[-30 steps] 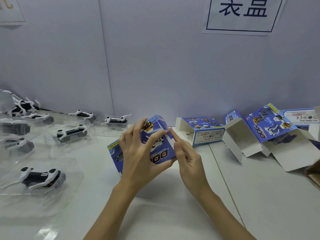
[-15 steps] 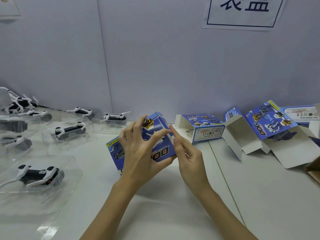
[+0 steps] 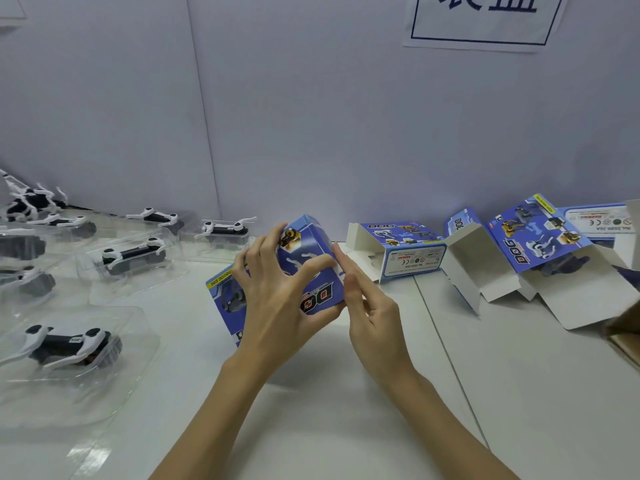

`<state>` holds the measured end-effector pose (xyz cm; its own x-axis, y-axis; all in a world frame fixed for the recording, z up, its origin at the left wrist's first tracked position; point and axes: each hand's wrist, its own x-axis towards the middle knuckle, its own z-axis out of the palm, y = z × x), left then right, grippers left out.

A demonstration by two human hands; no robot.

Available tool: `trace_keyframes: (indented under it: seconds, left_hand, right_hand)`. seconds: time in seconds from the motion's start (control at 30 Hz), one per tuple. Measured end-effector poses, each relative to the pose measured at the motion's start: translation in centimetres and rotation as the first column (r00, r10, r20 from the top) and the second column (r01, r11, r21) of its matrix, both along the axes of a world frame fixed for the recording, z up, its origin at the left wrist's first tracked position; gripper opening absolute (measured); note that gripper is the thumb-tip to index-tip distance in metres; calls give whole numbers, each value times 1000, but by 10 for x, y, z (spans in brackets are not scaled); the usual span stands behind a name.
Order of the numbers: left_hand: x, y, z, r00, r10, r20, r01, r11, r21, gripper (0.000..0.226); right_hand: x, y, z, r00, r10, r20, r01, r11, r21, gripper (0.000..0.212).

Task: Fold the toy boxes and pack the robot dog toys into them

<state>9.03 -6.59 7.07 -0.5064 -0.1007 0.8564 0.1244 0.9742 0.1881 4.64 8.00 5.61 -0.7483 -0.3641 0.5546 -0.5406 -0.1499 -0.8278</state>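
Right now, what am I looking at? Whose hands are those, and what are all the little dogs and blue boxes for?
There is only one picture, taken by a camera on a person's head, looking down at a white table. No machine here, just two bare hands. The left hand grips a blue toy box with curled fingers. The right hand touches the box's right edge with straight fingers, helping fold it. On the left lie robot dog toys in clear plastic trays. On the right sit more blue boxes: a folded one and an open one with its flaps spread. The toys go inside the boxes.
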Motion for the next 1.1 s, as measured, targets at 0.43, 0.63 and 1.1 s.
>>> trace_keyframes:
  seconds: [0.43, 0.63, 1.1]
  left_hand:
    - [-6, 1, -2, 1000, 4, -18, -3, 999, 33, 69]
    - [-8, 1, -5, 995, -58, -87, 63, 996, 59, 82]
    - [-15, -13, -12, 980, -164, 110, 173, 982, -75, 89]
  right_hand:
    - [-3, -1, -4, 990, -2, -139, 4, 1000, 14, 52]
    - [-7, -2, -5, 997, -6, -75, 9, 999, 39, 55]
    - [-19, -1, -8, 992, -51, 113, 58, 997, -55, 49]
